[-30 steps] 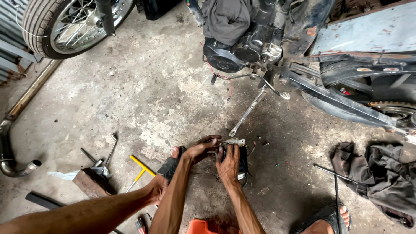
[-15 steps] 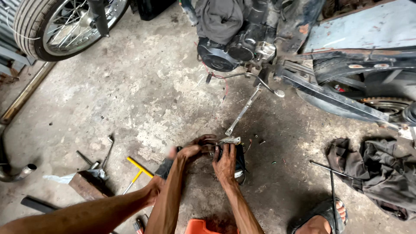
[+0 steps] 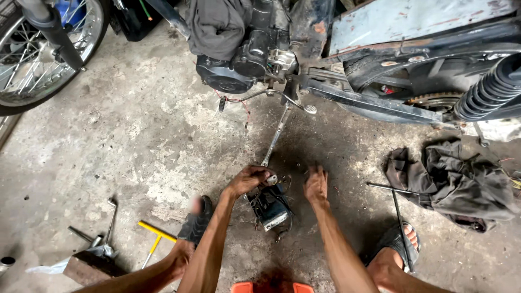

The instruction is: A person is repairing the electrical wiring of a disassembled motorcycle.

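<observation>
My left hand (image 3: pixel 247 182) is closed around a small silvery metal piece (image 3: pixel 271 178) at the top of a black boxy part with wires (image 3: pixel 268 209) that lies on the concrete floor. My right hand (image 3: pixel 316 184) hovers just right of that part, fingers apart and pointing at the dark, oily floor, holding nothing. A thin metal bar (image 3: pixel 277 135) slants from the motorcycle engine (image 3: pixel 239 59) down to my left hand.
The motorcycle's frame and rear shock (image 3: pixel 488 89) span the top right, its front wheel (image 3: pixel 32 54) the top left. A dark rag (image 3: pixel 461 179) and long rods (image 3: pixel 399 217) lie at right, by my sandalled foot (image 3: pixel 401 239). A yellow T-handle tool (image 3: pixel 154 236) and wrenches (image 3: pixel 100 244) lie at left.
My right hand has come off the black part and moved to the right. My left hand stays on the part's top. The view has tilted up toward the motorcycle.
</observation>
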